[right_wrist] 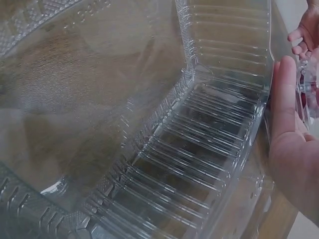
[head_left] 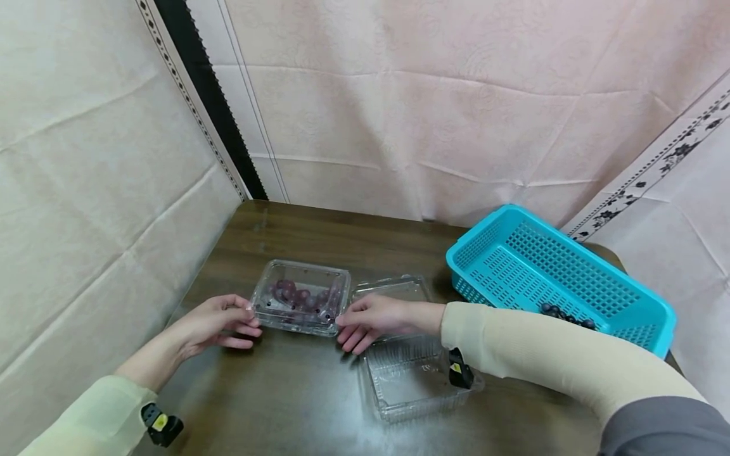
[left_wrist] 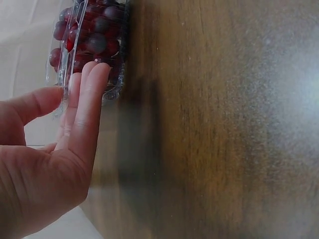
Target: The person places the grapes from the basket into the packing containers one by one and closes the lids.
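A lidded clear plastic clamshell box with dark red grapes sits between the two hands. My left hand is at its left end, fingers fairly straight. In the left wrist view the thumb is by the rim and the fingertips lie along the box's side. From the other end, my right hand reaches its near right corner with fingers extended. Beneath the right forearm stands an opened clear clamshell box, its ribbed walls large in the right wrist view; its lid lies back behind the hand.
A blue perforated basket stands at the right, with dark grapes in it, partly hidden by the right sleeve. The wooden table ends near pale cloth hanging behind and at both sides.
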The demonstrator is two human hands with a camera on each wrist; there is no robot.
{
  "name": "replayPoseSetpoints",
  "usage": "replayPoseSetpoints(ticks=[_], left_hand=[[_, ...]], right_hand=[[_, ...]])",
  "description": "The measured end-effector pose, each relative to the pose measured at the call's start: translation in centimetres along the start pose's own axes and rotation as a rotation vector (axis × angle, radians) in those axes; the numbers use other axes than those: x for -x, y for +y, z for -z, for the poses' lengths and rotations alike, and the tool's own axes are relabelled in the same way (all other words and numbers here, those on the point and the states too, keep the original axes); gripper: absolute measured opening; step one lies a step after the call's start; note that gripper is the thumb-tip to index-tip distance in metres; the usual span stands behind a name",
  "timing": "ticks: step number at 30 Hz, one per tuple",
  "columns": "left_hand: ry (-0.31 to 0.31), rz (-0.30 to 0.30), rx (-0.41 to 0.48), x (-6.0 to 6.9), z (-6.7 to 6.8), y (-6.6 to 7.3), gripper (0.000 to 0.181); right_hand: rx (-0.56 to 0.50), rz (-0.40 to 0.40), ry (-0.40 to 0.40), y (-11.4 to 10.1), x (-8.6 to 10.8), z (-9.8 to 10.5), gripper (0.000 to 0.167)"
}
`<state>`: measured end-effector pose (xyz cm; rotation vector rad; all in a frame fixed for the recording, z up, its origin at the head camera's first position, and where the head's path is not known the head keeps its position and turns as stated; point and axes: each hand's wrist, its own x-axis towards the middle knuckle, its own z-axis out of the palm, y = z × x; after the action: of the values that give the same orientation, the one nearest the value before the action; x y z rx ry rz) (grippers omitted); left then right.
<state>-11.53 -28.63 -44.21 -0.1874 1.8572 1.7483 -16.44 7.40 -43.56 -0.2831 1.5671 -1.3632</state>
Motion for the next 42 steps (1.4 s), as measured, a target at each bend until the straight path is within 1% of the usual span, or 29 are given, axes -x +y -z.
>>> replayPoseSetpoints(ticks=[5, 14, 17, 24, 35, 42], left_hand=[[-0.001, 0.011, 0.001, 0.0, 0.1, 0.1, 0.018], [-0.042, 0.013, 0.010, 0.0, 0.4, 0.2, 0.017], [-0.053, 0.010, 0.010, 0.1, 0.5, 0.2, 0.017], [-0.056, 0.015, 0.014, 0.0, 0.7, 0.1, 0.018], [-0.051, 0.016, 0.010, -0.2, 0.8, 0.1, 0.021], [-0.060, 0.010, 0.012, -0.2, 0.8, 0.2, 0.021]], right_hand=[[-0.017, 0.006, 0.013, 0.1, -0.4, -0.3, 0.020], [-0.035, 0.001, 0.014, 0.4, -0.9, -0.7, 0.023], [-0.041, 0.002, 0.014, 0.5, -1.0, -0.9, 0.021], [-0.049, -0.004, 0.025, 0.6, -1.4, -1.0, 0.013], [-0.096, -0.024, 0.031, 0.7, -1.7, -1.1, 0.013], [-0.110, -0.024, 0.012, 0.9, -1.9, -1.2, 0.014]])
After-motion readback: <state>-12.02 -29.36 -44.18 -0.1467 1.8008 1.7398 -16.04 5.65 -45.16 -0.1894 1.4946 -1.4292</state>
